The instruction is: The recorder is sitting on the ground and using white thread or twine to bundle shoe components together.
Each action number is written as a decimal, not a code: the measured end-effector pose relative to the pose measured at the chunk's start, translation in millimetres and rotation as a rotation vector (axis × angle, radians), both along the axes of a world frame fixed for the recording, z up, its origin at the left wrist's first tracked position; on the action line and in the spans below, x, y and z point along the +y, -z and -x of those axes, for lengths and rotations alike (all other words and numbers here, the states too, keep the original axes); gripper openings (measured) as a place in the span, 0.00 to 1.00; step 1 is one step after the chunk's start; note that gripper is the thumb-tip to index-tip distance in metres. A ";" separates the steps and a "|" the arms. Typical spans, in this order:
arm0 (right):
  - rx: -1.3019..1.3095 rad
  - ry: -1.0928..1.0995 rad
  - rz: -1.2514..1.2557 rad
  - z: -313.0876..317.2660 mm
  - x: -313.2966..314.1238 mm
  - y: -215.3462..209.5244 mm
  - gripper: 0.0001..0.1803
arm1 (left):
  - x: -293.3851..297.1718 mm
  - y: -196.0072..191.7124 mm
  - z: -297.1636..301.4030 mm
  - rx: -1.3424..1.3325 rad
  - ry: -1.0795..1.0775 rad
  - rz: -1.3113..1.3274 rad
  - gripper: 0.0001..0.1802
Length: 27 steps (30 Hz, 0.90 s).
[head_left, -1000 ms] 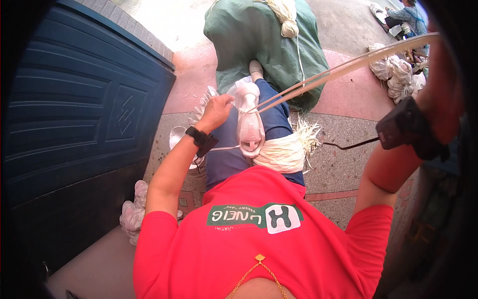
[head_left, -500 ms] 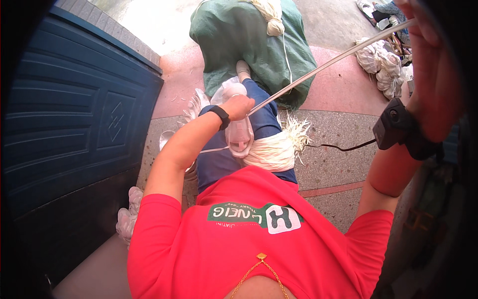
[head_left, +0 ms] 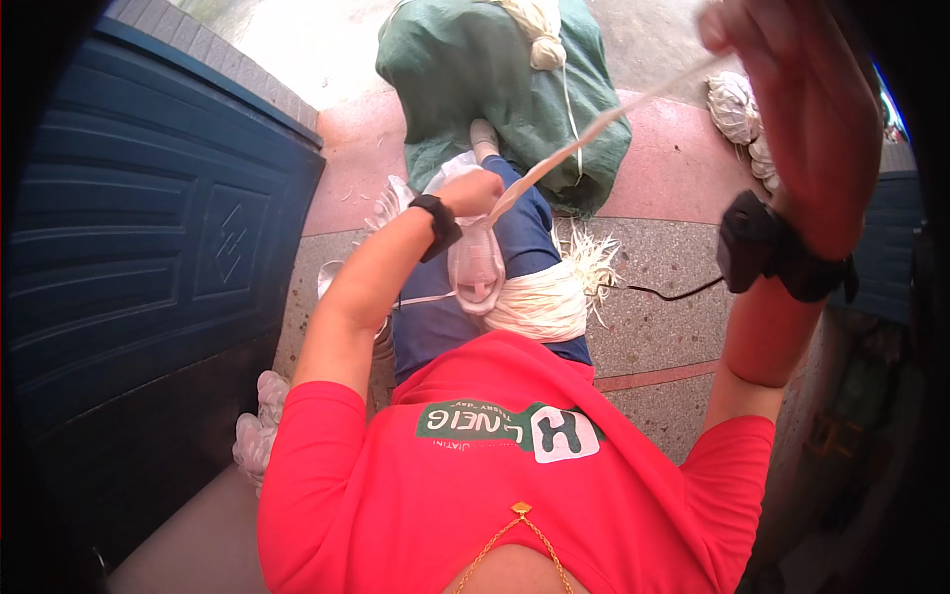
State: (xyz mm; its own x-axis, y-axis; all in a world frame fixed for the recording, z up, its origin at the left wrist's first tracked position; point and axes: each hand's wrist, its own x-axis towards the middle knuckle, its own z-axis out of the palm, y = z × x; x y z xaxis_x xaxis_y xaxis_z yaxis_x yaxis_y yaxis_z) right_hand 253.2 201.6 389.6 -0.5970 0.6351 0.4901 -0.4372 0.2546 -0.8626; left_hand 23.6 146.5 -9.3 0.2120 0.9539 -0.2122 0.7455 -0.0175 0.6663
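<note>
A pale pink-white shoe (head_left: 475,272) lies lengthwise on my thighs. My left hand (head_left: 472,193) is closed on its upper part; the fingertips are partly hidden. From there a white shoelace (head_left: 594,134) runs up to the right, blurred by motion. My right hand (head_left: 792,79) is raised high at the upper right, its fingers pinched on the lace's other end. Across my right thigh lies a thick bundle of cream laces (head_left: 539,302) with frayed-looking ends. Another thin white lace end (head_left: 426,298) sticks out at the shoe's left side.
Ahead stands a large green sack (head_left: 495,89), topped by a knotted hank of cream laces (head_left: 546,49). A dark blue panelled door (head_left: 158,198) is on the left. White shoes (head_left: 732,107) are piled at the far right, and more shoes (head_left: 259,426) sit by my left elbow. A black cable (head_left: 663,295) trails from my right wrist device.
My right hand has moved up and inward, to the left. The lace, taut before, now bows and looks like a single wider band. My left hand has shifted slightly.
</note>
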 end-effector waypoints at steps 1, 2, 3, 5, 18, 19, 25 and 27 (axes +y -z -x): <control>-0.025 -0.022 0.002 -7.0 6.4 5.5 0.15 | -8.7 -1.4 17.2 0.085 -0.041 -0.080 0.11; -0.069 -0.048 -0.033 -23.3 21.0 14.1 0.15 | -16.3 -3.4 34.1 0.147 -0.098 -0.097 0.12; -0.114 -0.072 -0.067 -35.9 31.9 23.4 0.14 | -28.2 0.1 47.5 0.194 -0.160 -0.075 0.13; -0.290 -0.059 -0.047 -34.1 33.1 53.7 0.15 | -59.6 11.0 70.0 0.129 -0.388 0.136 0.14; -0.938 -0.278 -0.361 53.2 -56.3 374.2 0.12 | -79.1 0.7 21.0 -0.354 -0.633 0.458 0.07; -0.937 -0.305 -0.374 59.0 -59.0 381.4 0.12 | -81.5 5.5 22.9 -0.369 -0.628 0.456 0.07; -1.192 -0.371 -0.397 54.4 -70.1 390.9 0.11 | -81.0 -4.2 25.1 -0.576 -0.649 0.661 0.03; -1.171 -0.426 -0.385 50.6 -76.3 394.5 0.10 | -81.9 3.9 32.2 -0.688 -0.659 0.720 0.02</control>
